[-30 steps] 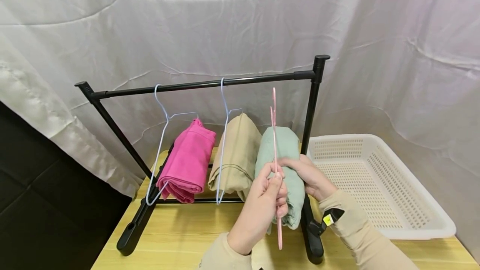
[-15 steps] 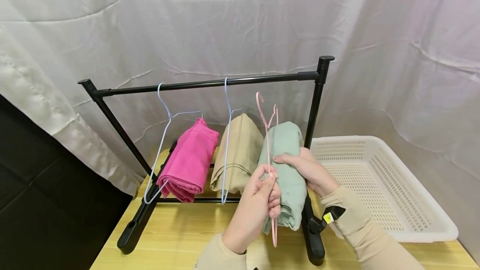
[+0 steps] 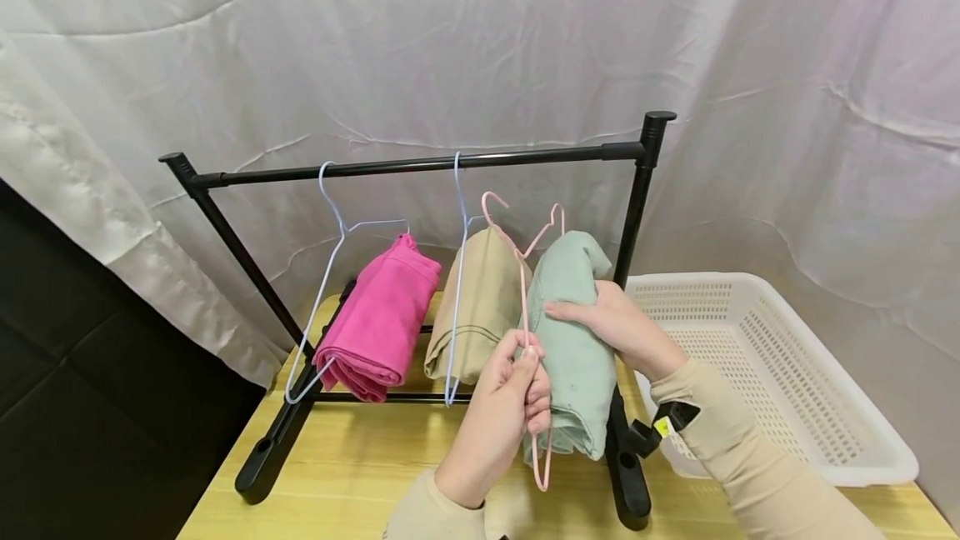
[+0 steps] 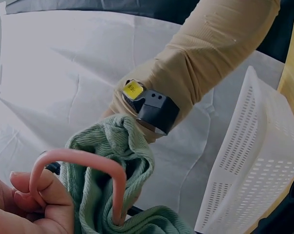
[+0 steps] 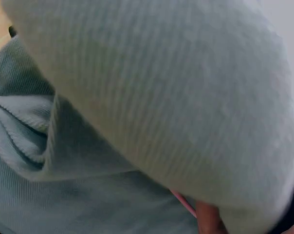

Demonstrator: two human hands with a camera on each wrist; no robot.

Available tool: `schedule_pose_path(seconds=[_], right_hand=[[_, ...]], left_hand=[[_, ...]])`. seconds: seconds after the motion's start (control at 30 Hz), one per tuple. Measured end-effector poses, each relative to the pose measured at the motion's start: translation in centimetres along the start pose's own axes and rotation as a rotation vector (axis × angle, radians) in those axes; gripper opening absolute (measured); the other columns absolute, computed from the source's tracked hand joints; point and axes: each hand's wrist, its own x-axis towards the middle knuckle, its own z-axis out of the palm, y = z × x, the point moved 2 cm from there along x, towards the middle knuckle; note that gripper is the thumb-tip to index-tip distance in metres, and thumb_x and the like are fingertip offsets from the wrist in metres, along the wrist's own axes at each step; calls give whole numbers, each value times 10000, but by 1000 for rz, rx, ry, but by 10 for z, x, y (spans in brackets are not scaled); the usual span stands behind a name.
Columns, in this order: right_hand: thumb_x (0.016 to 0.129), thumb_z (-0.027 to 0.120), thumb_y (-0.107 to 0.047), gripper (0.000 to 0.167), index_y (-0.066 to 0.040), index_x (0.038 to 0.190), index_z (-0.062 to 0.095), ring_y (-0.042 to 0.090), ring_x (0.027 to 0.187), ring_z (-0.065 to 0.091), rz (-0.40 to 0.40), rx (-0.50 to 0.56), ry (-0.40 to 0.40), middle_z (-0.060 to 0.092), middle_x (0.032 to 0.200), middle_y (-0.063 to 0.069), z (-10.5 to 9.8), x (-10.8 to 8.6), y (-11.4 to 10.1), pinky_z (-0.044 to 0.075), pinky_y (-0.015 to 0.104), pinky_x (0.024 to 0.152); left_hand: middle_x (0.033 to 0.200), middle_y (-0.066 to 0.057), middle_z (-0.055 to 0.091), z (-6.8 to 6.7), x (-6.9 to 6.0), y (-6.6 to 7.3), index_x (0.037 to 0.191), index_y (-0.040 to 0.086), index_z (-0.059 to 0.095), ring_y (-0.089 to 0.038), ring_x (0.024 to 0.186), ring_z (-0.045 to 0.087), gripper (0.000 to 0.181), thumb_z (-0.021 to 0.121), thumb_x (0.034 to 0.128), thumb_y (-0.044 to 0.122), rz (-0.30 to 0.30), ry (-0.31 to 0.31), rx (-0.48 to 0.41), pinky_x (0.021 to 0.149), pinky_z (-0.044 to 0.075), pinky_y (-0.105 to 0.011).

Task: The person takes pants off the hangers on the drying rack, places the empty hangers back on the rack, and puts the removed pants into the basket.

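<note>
In the head view my left hand (image 3: pixel 501 407) grips one side of a pink hanger (image 3: pixel 524 294), whose hook is off the rack. A folded pale-green garment (image 3: pixel 576 365) hangs on this hanger. My right hand (image 3: pixel 630 330) holds the garment's far side, thumb over the near face, other fingers hidden behind it. The left wrist view shows the hanger's rounded end (image 4: pixel 83 156) between my left fingers (image 4: pixel 54 190) and the green folds (image 4: pixel 108 141). Green ribbed cloth (image 5: pixel 152 87) fills most of the right wrist view.
A black rack (image 3: pixel 405 167) carries two blue hangers, one with a magenta garment (image 3: pixel 386 315), the other with a beige garment (image 3: pixel 480 307). To the right sits a white plastic basket (image 3: pixel 825 373). All stand on a wooden table (image 3: pixel 360 461) before a pale curtain (image 3: pixel 450 65).
The pink hanger has turned from edge-on to partly facing the camera, its hook swinging left. My left hand has shifted slightly left, and the right hand has moved slightly up along the green garment.
</note>
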Motion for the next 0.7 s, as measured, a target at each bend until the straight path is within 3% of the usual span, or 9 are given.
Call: schedule_pose_path(seconds=[0.3, 0.7], right_hand=[[1008, 667, -206, 228, 3, 1089, 624, 92, 831, 728, 61, 101, -99, 712, 912, -19, -2, 2, -7, 625, 277, 781], [1043, 614, -185, 175, -16, 1060, 652, 96, 871, 755, 106, 234, -147, 756, 918, -26, -3, -1, -12, 633, 272, 824]], left_hand=[[732, 35, 304, -5, 0, 0, 1117, 122, 412, -80, 594, 279, 122, 343, 1186, 193, -4, 17, -14, 498, 315, -162], [718, 35, 304, -16, 0, 1, 1102, 119, 420, -80, 584, 284, 138, 347, 1185, 201, -6, 33, -20, 485, 312, -163]])
